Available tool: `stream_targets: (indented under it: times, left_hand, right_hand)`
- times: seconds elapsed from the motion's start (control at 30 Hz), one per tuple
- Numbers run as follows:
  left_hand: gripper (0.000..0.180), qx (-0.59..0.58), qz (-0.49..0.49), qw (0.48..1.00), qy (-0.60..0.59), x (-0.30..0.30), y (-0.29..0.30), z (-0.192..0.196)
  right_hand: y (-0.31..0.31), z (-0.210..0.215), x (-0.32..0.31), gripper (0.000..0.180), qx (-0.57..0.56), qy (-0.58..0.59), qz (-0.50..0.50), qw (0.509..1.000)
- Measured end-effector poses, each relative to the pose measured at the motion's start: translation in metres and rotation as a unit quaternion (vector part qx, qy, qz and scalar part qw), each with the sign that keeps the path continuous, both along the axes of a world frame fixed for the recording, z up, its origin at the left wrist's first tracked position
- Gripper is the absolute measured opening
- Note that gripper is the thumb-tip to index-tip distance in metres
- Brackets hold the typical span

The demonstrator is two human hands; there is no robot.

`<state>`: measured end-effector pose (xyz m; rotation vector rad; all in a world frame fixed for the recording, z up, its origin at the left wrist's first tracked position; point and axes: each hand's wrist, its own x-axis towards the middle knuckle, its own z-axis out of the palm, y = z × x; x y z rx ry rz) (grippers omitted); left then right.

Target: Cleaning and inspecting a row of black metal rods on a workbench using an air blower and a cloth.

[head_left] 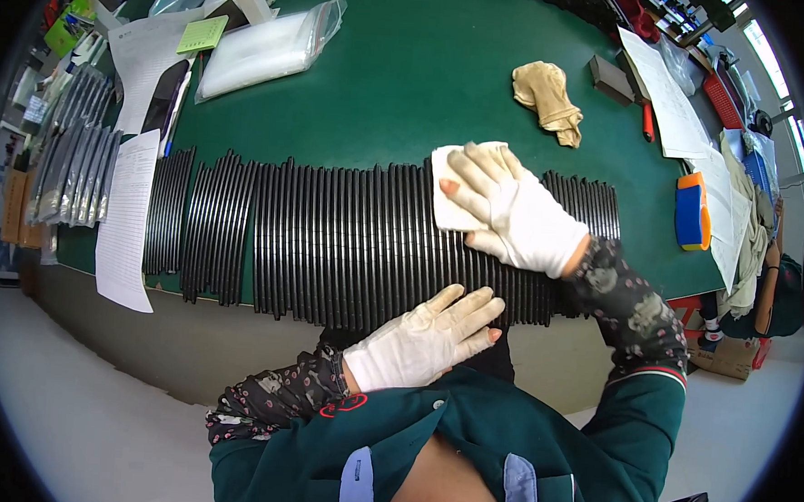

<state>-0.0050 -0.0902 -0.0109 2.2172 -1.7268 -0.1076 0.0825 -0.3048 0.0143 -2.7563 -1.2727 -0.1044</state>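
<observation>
A wide row of thin black rods lies side by side along the near edge of the green table, with small gaps between groups at the left. My right hand, in a white glove with bare fingertips showing, presses a folded white cloth onto the rods right of the middle. The cloth sits under its fingers. Across the near ends of the rods rests my left hand, gloved the same way, its fingers stretched out and nothing in them.
A crumpled beige glove lies on the green table beyond the rods. To the right are a grey block, a red-handled tool, a blue-orange sponge and papers. Plastic-bagged items and a printed sheet lie left.
</observation>
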Motion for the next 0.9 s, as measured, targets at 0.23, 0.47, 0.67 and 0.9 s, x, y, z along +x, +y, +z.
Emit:
stream_targets:
  times: [0.23,0.47,0.67,0.9]
  left_hand:
    - [0.072,-0.012,-0.016,0.996,0.088,-0.003,0.004,-0.003]
    - [0.07,0.062,-0.002,0.973,0.222,0.001,0.004,-0.004]
    - [0.07,0.036,-0.029,0.996,0.071,0.001,0.002,-0.009]
    - [0.077,0.022,-0.044,0.996,0.069,0.006,-0.002,0.009]
  right_hand:
    - [0.029,-0.004,-0.02,0.092,0.031,0.099,0.111,0.988]
    - [0.058,-0.011,-0.03,0.078,0.111,0.106,0.095,0.984]
    - [0.069,-0.004,-0.005,0.066,0.078,0.007,0.046,0.996]
    - [0.077,-0.022,0.005,0.068,0.084,-0.007,0.007,0.996]
